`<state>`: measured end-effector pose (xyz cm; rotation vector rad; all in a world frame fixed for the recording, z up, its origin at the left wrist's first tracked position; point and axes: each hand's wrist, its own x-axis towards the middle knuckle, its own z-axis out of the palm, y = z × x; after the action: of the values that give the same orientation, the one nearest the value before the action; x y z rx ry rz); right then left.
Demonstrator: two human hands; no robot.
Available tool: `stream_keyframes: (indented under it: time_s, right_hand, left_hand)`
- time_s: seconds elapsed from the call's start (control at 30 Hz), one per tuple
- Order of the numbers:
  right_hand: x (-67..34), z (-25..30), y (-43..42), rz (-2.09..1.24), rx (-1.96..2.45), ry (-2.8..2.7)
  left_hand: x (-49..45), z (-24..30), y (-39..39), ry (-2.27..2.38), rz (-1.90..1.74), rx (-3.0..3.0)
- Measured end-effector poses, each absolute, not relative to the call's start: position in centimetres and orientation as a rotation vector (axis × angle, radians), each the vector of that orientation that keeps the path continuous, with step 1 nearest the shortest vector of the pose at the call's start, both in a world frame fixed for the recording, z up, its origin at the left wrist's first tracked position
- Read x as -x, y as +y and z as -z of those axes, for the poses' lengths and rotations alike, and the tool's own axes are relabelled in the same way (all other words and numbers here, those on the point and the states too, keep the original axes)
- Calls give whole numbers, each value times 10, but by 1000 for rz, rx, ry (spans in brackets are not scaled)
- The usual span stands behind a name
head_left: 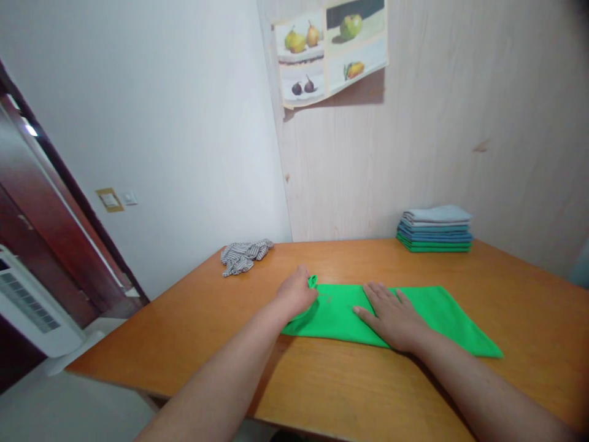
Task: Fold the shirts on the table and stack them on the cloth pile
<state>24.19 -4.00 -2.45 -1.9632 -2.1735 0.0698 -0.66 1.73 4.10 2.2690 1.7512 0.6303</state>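
Note:
A bright green piece of folded cloth (pixel 437 313), perhaps a garment, lies as a long flat strip across the wooden table in front of me. My left hand (pixel 299 291) is closed on its left end, and a small bunched bit of the fabric sticks up beyond the fingers. Flat on the middle of the cloth rests my right hand (pixel 391 316), fingers stretched out and thumb apart. The strip's right end spreads to a pointed corner near the table's front. The left fingertips are partly hidden behind the hand.
At the back right of the table (pixel 207 344) stands a stack of folded cloths (pixel 435 230) in grey, blue and green. A crumpled striped cloth (pixel 243 255) lies at the back left. Walls border the table behind; a fruit poster (pixel 331 55) hangs above.

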Motion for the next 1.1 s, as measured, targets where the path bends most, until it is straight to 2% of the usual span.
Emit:
stream_keyframes:
  time_s: [0.17, 0.27, 0.37, 0.47, 0.57, 0.83, 1.0, 1.1]
  right_hand:
    - [-241, 22, -41, -80, 1970, -2179]
    - [-241, 22, -40, -83, 1967, -2180]
    - [-242, 23, -39, -89, 1962, -2177]
    - [-242, 25, -38, -92, 1954, -2176]
    - [-242, 27, -38, -89, 1953, -2173]
    - [-242, 24, -40, -83, 1959, -2173]
    - [-242, 25, -39, -74, 1968, -2175]
    - [-242, 25, -39, -66, 1980, -2184]
  left_hand:
    - [-4, -28, 7, 1752, -599, -2295]
    - [-3, -29, 5, 1591, -653, -2189]
    - [8, -37, 10, 1383, -859, -2041]
    - [26, -43, 19, 1424, -1130, -2095]
    - [44, -42, 24, 1468, -1180, -2183]
    - [47, -12, 20, 1290, -859, -2408]
    - [38, -11, 12, 1358, -325, -2576]
    - [35, -17, 6, 1383, -158, -2627]
